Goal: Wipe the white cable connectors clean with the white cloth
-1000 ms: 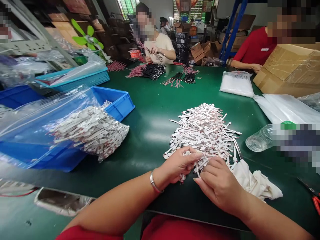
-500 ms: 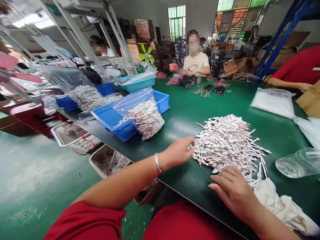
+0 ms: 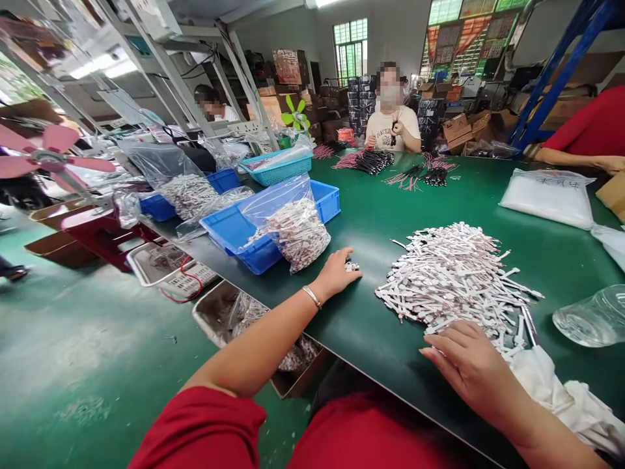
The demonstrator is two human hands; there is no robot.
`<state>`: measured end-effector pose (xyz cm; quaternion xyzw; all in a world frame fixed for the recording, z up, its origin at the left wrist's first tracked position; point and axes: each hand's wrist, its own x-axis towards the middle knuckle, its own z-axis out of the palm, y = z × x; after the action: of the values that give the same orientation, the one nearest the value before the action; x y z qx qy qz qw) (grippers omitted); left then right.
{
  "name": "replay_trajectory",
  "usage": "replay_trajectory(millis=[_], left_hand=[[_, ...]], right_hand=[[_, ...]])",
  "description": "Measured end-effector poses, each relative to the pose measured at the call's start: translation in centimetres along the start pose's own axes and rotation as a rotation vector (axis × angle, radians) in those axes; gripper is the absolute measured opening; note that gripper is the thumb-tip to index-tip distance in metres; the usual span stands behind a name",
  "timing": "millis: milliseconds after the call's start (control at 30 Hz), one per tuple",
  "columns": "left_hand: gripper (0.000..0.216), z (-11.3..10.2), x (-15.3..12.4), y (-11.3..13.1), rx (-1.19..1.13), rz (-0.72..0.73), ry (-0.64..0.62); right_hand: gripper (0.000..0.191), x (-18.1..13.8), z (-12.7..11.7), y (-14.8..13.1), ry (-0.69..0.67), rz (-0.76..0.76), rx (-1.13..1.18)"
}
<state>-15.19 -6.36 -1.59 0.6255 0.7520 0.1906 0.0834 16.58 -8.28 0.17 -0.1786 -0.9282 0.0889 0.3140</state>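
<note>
A heap of short white wire leads with small reddish-brown bits lies on the green table. My left hand is left of the heap, just off the tabletop or on it. Thumb and fingers curve around a few small white leads, whose ends show in the gap. My right hand rests at the heap's near edge, with fingers stretched loosely and nothing visible in them; its palm side is hidden. A clear plastic bag full of similar leads leans on a blue tray beyond my left hand.
A clear plastic cup lies on its side at right, near a white cloth. Behind are a packed white bag and dark wire bundles. A person sits across the green table. Bins stand below its left edge.
My left hand has moved left, away from the heap, with the small white leads. My right hand stays by the heap. The view has shifted slightly, and the person opposite has raised a hand.
</note>
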Motion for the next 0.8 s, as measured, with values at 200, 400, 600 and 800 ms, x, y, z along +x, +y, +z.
replay_trajectory(millis=[200, 400, 600, 800], left_hand=[[0.086, -4.3, -1.1, -0.9, 0.120, 0.010, -0.188], [0.056, -6.7, -2.5, -0.3, 0.330, -0.019, -0.337], [0.032, -5.2, -1.3, 1.6, 0.483, -0.008, -0.412], [0.026, -4.3, -1.2, 2.9, 0.596, -0.052, -0.408]], right_hand=[[0.018, 0.0, -0.3, 0.2, 0.012, 0.011, -0.024], [0.019, -0.3, -0.3, 0.4, 0.003, 0.009, -0.049], [0.019, -0.3, -0.2, 0.5, 0.016, -0.001, -0.048], [0.017, -0.4, -0.1, 1.0, 0.029, -0.045, -0.059]])
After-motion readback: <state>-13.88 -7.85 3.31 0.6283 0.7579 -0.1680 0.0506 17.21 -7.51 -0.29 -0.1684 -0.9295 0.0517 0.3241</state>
